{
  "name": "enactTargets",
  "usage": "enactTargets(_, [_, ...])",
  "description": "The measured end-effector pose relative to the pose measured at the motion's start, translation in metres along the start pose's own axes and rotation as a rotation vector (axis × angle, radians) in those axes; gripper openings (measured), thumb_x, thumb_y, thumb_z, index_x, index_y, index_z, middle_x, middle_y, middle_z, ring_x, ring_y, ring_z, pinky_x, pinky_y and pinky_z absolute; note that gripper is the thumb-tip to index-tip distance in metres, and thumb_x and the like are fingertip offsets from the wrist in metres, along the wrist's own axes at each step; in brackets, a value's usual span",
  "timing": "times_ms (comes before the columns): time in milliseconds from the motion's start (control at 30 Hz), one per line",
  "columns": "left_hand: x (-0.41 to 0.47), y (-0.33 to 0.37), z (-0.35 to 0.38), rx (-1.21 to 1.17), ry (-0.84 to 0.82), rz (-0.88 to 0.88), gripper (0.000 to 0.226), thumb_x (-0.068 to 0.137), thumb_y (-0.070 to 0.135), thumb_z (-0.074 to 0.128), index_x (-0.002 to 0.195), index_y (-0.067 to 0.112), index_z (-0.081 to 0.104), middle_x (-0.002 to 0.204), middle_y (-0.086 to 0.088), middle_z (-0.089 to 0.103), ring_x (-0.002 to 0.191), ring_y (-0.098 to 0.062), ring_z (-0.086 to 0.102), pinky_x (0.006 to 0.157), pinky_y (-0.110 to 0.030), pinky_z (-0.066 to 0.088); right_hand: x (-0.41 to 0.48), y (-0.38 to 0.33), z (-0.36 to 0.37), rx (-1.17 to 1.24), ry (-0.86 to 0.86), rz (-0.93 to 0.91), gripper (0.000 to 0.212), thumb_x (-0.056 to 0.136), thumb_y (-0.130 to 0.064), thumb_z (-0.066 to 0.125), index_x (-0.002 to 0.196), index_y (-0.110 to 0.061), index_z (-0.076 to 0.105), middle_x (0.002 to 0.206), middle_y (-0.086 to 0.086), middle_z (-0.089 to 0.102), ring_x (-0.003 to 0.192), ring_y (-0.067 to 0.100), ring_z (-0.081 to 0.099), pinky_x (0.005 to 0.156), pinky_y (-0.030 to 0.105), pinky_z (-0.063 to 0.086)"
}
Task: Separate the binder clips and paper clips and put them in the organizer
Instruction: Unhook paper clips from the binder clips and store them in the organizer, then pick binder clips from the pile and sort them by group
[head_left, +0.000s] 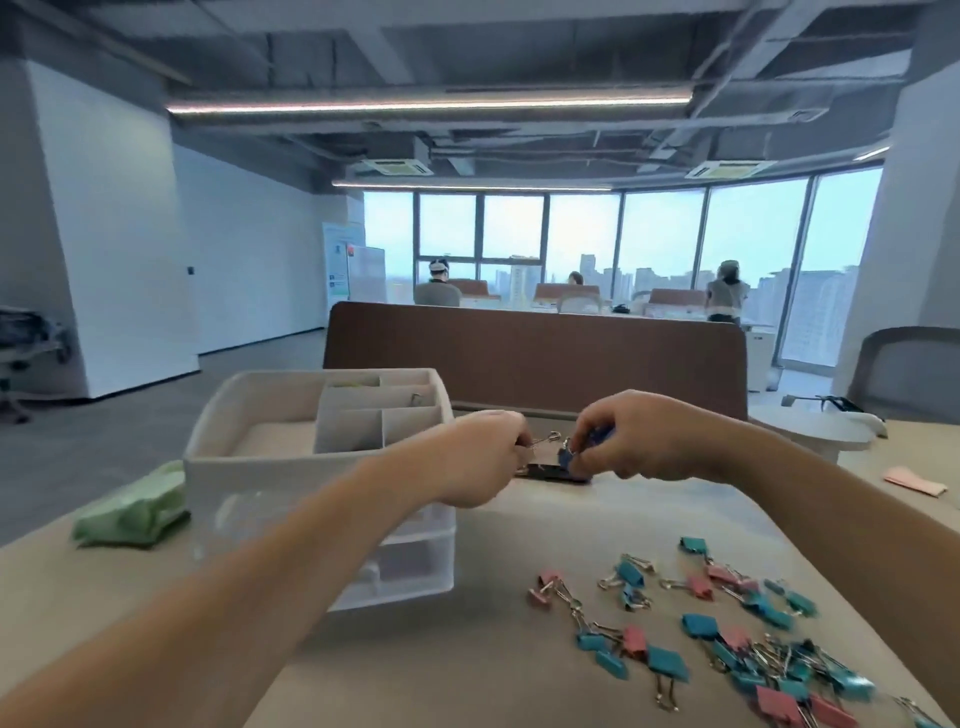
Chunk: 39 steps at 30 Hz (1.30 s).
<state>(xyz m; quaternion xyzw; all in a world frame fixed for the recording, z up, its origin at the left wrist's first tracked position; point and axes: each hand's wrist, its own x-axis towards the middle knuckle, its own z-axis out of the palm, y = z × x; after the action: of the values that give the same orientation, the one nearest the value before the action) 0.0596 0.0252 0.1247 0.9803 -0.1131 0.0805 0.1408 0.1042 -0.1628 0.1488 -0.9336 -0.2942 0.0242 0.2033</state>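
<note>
Both hands are raised together above the far part of the worktop (467, 649), just beside the right wall of the organizer (260, 478). The left hand (480, 457) has its grip clenched on a silver wire piece (543, 441). It is too small to tell whether this is a paper clip or the handle of a clip. The right hand (639, 441) pinches a blue binder clip (569, 460) with curled fingers. The two pieces appear to be hooked into each other, so the hands probably hold them at opposite ends in order to pull them apart.

This position close to the organizer seems practical, because each freed piece can then go directly into one of the open upper compartments. Under the hands a dark flat object (556, 474) lies on the worktop; what it is cannot be told.

Most of the work appears to remain: a heap of teal and pink binder clips (667, 662), many chained together by their wire handles, lies near the person at the right. A green cloth (135, 509) rests to the left of the organizer.
</note>
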Motion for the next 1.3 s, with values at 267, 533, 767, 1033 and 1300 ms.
enactTargets(267, [0.013,-0.101,-0.061,0.099,0.104,-0.119,0.012,0.097,0.021,0.048,0.097,0.019,0.060,0.096,0.006,0.059,0.077,-0.007,0.052,0.063,-0.020,0.037,0.111,-0.077,0.011,-0.075,0.102,-0.195,0.020,0.080,-0.032,0.079,0.089,-0.016,0.072,0.083,-0.004,0.066,0.068,0.009,0.054,0.060,0.024,0.043])
enactTargets(533, [0.032,-0.172,-0.082,0.174,0.063,-0.223,0.022,0.098,0.022,0.051,0.116,0.012,0.059,0.111,-0.004,0.057,0.096,-0.020,0.054,0.078,-0.028,0.040,0.206,-0.111,0.040,-0.223,0.096,-0.195,0.020,0.080,-0.036,0.076,0.086,-0.018,0.070,0.088,-0.001,0.067,0.080,0.019,0.061,0.062,0.028,0.047])
enactTargets(767, [0.039,-0.202,-0.079,0.188,0.099,-0.196,0.026,0.088,0.023,0.067,0.110,0.014,0.058,0.105,-0.001,0.057,0.089,-0.017,0.054,0.073,-0.024,0.040,0.231,-0.131,0.052,-0.360,0.034,-0.215,0.029,0.079,-0.029,0.076,0.103,-0.017,0.066,0.097,-0.001,0.065,0.085,0.020,0.059,0.058,0.024,0.041])
enactTargets(1033, [0.048,-0.202,-0.068,0.164,0.250,-0.220,0.029,0.083,0.033,0.072,0.090,0.007,0.062,0.090,-0.009,0.060,0.068,-0.017,0.049,0.056,-0.023,0.037,0.235,-0.135,0.060,-0.371,-0.039,-0.224,0.041,0.086,-0.016,0.070,0.124,-0.015,0.056,0.113,0.005,0.062,0.091,0.021,0.053,0.054,0.022,0.038])
enactTargets(1300, [0.048,-0.205,-0.064,0.240,0.240,-0.103,0.027,0.090,0.037,0.065,0.110,0.020,0.074,0.098,-0.005,0.055,0.080,-0.016,0.052,0.063,-0.021,0.038,0.234,-0.124,0.060,-0.320,0.049,-0.293,0.033,0.082,-0.021,0.075,0.112,-0.022,0.063,0.095,-0.007,0.056,0.090,0.018,0.054,0.058,0.021,0.038])
